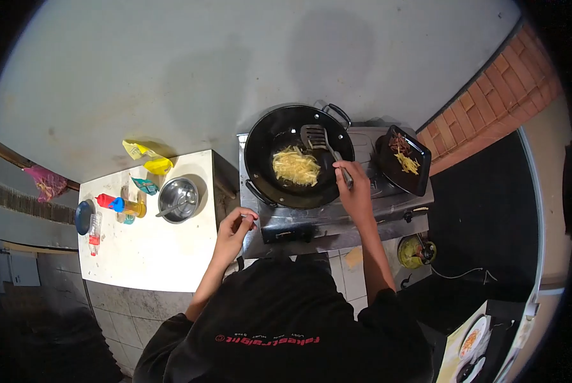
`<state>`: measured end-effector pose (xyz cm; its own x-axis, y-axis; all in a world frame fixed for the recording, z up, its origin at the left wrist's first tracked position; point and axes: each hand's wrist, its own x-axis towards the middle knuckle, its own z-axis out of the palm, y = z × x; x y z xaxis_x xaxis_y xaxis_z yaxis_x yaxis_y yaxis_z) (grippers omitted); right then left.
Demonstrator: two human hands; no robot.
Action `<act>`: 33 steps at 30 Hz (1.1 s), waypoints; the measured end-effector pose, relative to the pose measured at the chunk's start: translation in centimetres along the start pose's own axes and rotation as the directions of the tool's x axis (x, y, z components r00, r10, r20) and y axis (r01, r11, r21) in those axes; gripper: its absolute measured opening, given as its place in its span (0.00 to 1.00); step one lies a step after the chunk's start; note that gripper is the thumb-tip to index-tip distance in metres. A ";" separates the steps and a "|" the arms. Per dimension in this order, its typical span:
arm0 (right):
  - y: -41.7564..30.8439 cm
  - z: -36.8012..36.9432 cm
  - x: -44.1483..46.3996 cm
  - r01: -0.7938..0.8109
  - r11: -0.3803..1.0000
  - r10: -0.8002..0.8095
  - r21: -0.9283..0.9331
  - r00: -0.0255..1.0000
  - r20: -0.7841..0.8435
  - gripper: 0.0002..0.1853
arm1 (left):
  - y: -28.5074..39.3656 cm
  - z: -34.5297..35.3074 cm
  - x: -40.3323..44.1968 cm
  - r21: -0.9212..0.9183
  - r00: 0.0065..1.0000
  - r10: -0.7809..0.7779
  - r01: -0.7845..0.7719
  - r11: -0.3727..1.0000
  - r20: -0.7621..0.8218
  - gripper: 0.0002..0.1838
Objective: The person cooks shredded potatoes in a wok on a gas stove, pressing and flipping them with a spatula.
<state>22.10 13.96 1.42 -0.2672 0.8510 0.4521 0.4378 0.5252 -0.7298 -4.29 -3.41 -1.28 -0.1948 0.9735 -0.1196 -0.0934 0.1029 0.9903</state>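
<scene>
My right hand [354,187] grips the handle of a slotted spatula [314,137], whose dark head is inside the black wok [267,182] on the stove. Pale yellow shredded food [296,166] lies in a flat heap in the wok, left of and below the spatula head. My left hand [236,228] is beside the stove's front left corner, below the wok's left handle. Its fingers are curled together near something small and red, too small to make out.
A black tray [404,175] with food sits on the stove's right side. On the white table [152,262] at left are a metal bowl [178,200], a red bottle [105,201], a yellow bottle [133,207] and yellow packaging [148,157]. A green gas cylinder [411,253] stands below right.
</scene>
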 end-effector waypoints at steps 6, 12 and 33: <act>0.2 -0.5 0.1 -0.001 1.000 0.001 -0.016 1.000 -0.030 0.08 | 0.1 0.3 0.4 0.009 0.999 -0.009 0.008 1.000 0.042 0.09; 1.6 0.7 -1.0 -0.205 0.921 0.223 0.330 0.975 -0.017 0.07 | 0.1 0.0 0.1 -0.013 1.000 -0.004 0.004 1.000 0.015 0.09; 4.5 3.1 -0.3 -0.308 0.904 0.323 0.297 0.947 0.000 0.10 | -0.1 -1.3 0.0 -0.103 1.000 -0.014 0.013 0.995 -0.007 0.09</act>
<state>21.47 16.02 -3.59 -0.1120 0.9749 0.1924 0.2231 0.2134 -0.9512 -5.56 -3.66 -1.44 -0.2005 0.9705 -0.1342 -0.1966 0.0944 0.9759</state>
